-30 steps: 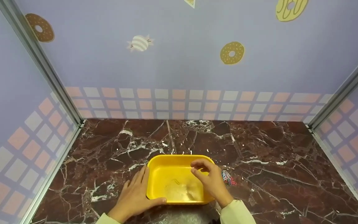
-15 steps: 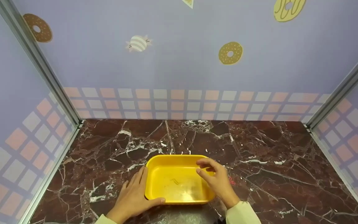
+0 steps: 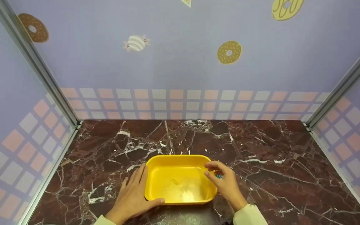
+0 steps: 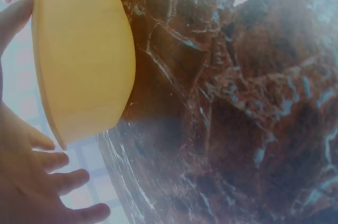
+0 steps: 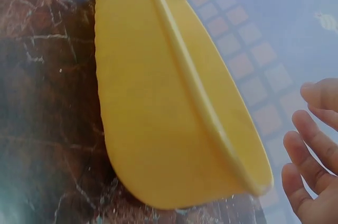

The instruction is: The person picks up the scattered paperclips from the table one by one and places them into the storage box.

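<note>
A yellow plastic tray [image 3: 180, 157] stands in the head view, with one thin paper clip [image 3: 174, 181] on its floor. My left hand [image 3: 132, 190] lies along the tray's left side, fingers straight against the wall and thumb at the near rim. In the left wrist view those fingers [image 4: 74, 180] are spread. Over the right rim is my right hand [image 3: 227, 181], its fingers loosely bent with a gap between thumb and forefinger. Nothing shows between the fingers [image 5: 303, 147] in the right wrist view. A bit of teal paper clips [image 3: 219, 176] shows behind that hand, which hides the rest.
The dark red marbled tabletop [image 3: 277, 187] spreads around the tray. A lilac back wall [image 3: 180, 72] with pink and white squares closes the far side. Side panels with metal posts [image 3: 333, 90] stand left and right.
My right hand has moved right, from above the tray to its right rim, and now covers most of the coloured paper clips seen before. The left hand stays at the tray.
</note>
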A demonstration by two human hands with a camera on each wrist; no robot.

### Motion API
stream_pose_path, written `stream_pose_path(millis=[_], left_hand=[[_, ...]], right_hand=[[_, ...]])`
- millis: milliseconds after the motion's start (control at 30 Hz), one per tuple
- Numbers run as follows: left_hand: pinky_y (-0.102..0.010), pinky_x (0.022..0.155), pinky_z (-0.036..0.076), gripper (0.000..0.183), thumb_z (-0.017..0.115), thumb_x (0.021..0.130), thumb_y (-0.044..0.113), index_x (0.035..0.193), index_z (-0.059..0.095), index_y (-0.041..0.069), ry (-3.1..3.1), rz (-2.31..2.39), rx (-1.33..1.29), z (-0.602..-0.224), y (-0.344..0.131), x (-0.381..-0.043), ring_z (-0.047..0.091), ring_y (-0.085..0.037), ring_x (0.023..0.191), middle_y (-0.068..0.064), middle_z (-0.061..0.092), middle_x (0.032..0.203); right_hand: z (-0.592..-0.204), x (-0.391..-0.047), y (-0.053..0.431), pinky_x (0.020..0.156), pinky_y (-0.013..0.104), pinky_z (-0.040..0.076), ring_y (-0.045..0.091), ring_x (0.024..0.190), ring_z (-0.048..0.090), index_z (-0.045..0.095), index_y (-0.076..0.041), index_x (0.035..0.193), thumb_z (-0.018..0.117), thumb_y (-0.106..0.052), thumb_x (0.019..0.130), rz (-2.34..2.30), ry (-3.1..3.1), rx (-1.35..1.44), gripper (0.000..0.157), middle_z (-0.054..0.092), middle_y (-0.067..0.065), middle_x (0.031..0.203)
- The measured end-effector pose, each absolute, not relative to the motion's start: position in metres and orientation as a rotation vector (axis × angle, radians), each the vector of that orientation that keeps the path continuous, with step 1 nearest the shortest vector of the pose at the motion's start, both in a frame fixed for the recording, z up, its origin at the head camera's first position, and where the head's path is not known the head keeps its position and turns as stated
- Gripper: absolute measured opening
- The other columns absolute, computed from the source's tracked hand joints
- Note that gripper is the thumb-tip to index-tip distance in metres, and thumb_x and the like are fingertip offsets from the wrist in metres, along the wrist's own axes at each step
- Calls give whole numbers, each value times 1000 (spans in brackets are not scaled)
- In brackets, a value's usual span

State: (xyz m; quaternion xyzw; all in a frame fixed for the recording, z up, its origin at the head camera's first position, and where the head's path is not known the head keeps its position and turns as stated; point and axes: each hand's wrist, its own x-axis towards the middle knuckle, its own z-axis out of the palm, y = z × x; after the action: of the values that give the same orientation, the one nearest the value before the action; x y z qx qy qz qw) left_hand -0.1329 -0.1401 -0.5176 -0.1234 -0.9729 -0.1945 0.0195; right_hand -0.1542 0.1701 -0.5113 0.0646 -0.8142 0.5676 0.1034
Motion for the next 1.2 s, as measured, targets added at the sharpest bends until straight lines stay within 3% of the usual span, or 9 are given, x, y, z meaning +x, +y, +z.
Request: stream_pose_path(millis=[167,400,600,933,1200], left_hand=[[-64,110,29,124,65,63,81,155,22,10,-2978,-585,-425,-517,-140,-134,32,-35,143,-10,23,161],[-64,110,30,126,67,62,80,154,22,6,-2969,-573,-422,-519,-141,-134,33,-35,142,-13,25,159],[-66,109,29,126,66,61,82,154,22,8,-2995,-591,-382,-520,-141,-134,34,-36,141,-14,25,159],[-66,110,26,128,65,60,83,155,20,8,-3026,-619,-363,-521,-142,-133,32,-37,142,-15,23,160],[-67,110,27,128,66,61,82,155,20,7,-3032,-629,-361,-520,-142,-134,31,-37,142,-14,21,161]], right_hand=[[-515,-153,177,83,34,55,25,94,66,71,-7,104,74,-7,83,1672,-2398,136,21,72,6,103],[-499,-144,180,75,23,53,16,88,65,70,-1,103,73,-2,83,1649,-2420,53,20,72,13,102],[-485,-136,185,68,22,56,16,83,66,69,4,102,71,1,83,1719,-2376,50,19,70,22,98],[-525,-148,210,76,23,56,9,88,65,71,-5,104,72,0,83,1681,-2357,14,22,72,10,105],[-533,-148,222,77,23,56,6,85,66,70,0,104,72,0,83,1686,-2346,-7,21,70,17,105]])
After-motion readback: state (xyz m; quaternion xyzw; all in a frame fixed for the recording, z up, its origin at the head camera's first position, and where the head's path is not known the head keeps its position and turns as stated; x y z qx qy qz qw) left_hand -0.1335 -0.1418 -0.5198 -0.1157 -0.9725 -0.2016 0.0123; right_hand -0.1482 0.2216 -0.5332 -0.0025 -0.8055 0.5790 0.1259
